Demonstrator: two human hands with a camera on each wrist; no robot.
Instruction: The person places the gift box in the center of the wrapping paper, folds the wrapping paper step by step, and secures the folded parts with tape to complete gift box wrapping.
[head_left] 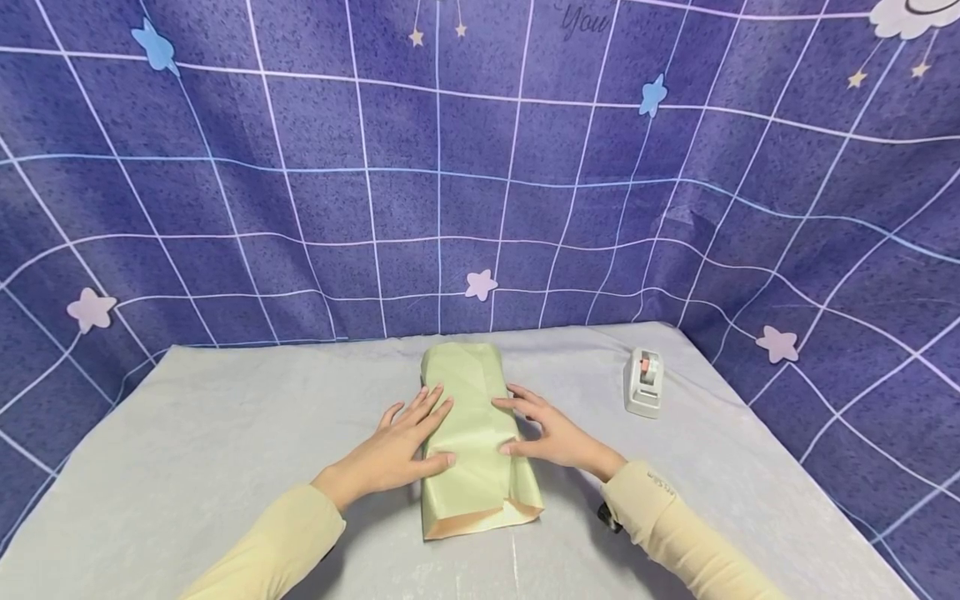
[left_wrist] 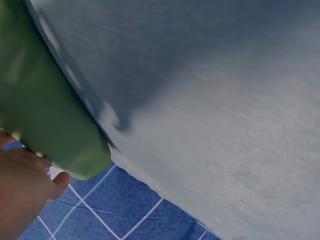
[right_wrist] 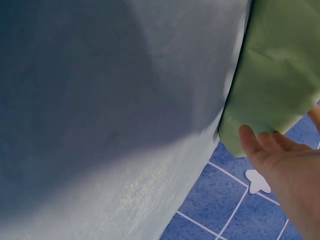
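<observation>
A light green wrapping paper parcel (head_left: pixel 467 433) lies lengthwise on the grey cloth. Its near end gapes, showing a pale yellowish inside (head_left: pixel 487 518), and a loose flap of paper sticks out at the near right. My left hand (head_left: pixel 401 450) rests with spread fingers on the parcel's left side, thumb across the top. On the right edge, my right hand (head_left: pixel 555 435) touches the paper with forefinger and thumb held apart. Both wrist views show the parcel's green side, with the left hand (left_wrist: pixel 25 187) and right hand (right_wrist: pixel 285 160) against it. What the paper wraps is hidden.
A white tape dispenser (head_left: pixel 645 383) stands at the right, towards the back of the cloth-covered table (head_left: pixel 247 442). Behind and on both sides hangs a blue grid-patterned curtain (head_left: pixel 315 200) with stars. A small black object (head_left: pixel 609 518) shows under the right sleeve.
</observation>
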